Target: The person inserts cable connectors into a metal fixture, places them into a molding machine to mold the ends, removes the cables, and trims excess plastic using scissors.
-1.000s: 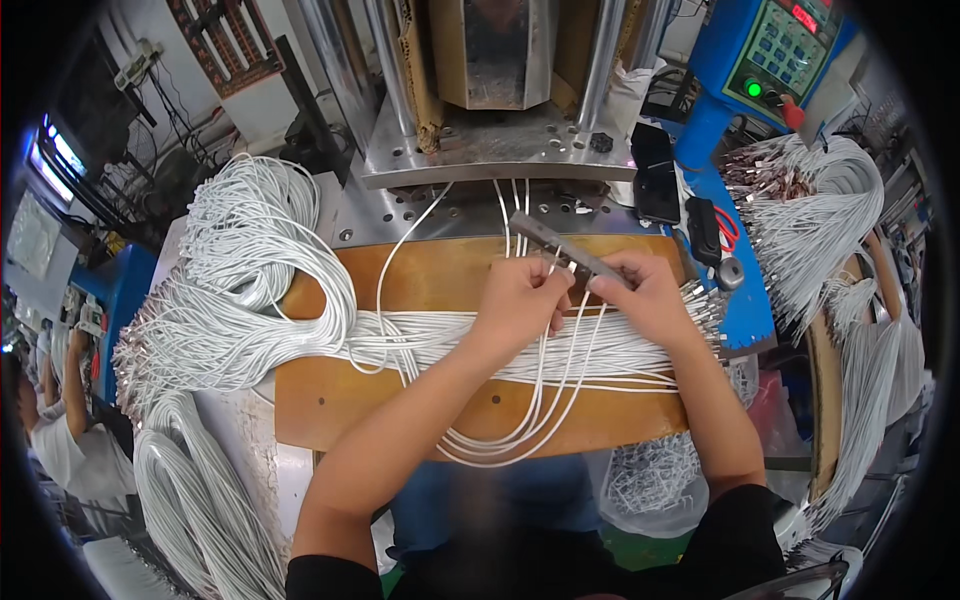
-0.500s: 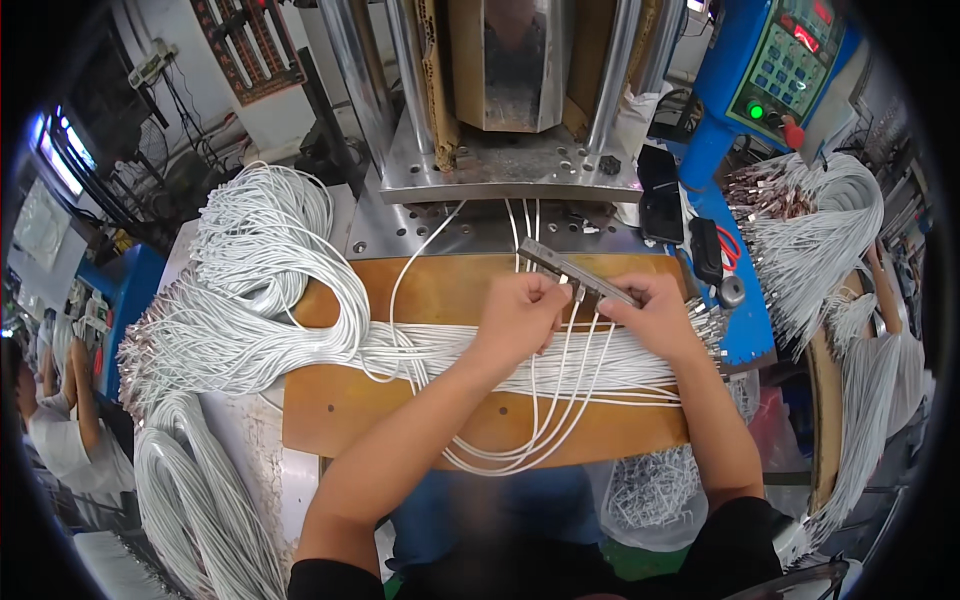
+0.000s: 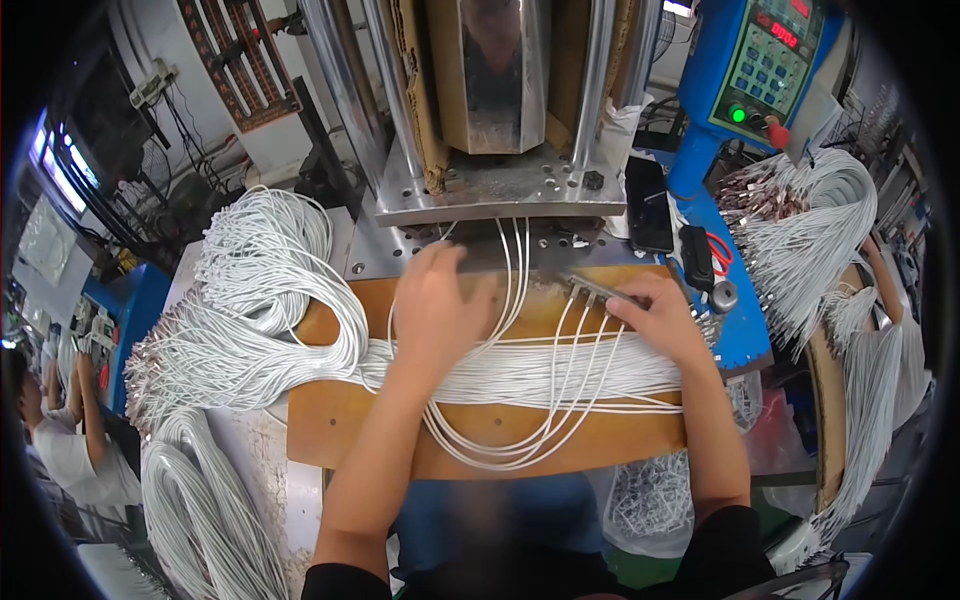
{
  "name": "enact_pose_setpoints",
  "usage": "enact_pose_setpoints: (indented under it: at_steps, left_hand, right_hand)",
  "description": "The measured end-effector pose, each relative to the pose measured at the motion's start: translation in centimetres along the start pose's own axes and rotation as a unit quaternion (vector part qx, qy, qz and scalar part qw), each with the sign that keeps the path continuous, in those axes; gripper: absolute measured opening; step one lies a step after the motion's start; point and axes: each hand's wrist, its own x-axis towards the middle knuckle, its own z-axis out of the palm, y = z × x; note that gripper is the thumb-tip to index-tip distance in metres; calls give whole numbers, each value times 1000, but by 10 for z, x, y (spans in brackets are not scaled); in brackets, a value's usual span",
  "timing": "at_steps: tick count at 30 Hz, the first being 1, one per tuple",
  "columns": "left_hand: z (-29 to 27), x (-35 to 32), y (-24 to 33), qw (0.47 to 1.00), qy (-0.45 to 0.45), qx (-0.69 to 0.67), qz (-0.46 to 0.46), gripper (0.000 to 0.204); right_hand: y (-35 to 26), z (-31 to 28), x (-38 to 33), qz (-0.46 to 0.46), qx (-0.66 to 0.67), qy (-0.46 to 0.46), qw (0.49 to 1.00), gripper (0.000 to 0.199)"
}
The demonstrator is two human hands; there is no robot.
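Observation:
A bundle of white cables [image 3: 520, 375] lies across a wooden board [image 3: 330, 425] in front of a press machine [image 3: 490, 190]. My right hand [image 3: 660, 320] grips a thin metal bar [image 3: 600, 290] that has several cable ends clipped into it; those cables loop down over the board. My left hand [image 3: 435, 305] reaches forward to the dark slot at the base of the press, beside a few white cables [image 3: 512, 255] that run into it. The left fingers are blurred, and their grip does not show.
Large coils of white cables [image 3: 250, 300] pile up at the left, and more cables [image 3: 810, 230] hang at the right. A blue control box [image 3: 760, 70] stands at the back right, with a black phone [image 3: 648, 205] near it. Another person [image 3: 60, 450] works at the far left.
My left hand has let go of the metal bar and moved forward and left to the press base. My right hand still holds the bar, now closer to the press.

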Motion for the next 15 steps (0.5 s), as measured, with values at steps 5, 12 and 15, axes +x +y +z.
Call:
enact_pose_setpoints:
  at_steps: [5,12,15]
  left_hand:
    - [6,-6,-20,988,-106,53,-103,44]
    - [4,12,7,923,-316,-206,-79,42]
    - [-3,27,-5,955,-276,-102,-33,43]
  right_hand:
    - [-7,6,-1,1,-58,-43,997,20]
    - [-26,1,12,91,-61,-127,986,25]
    - [-11,-2,38,-101,-181,-44,977,31]
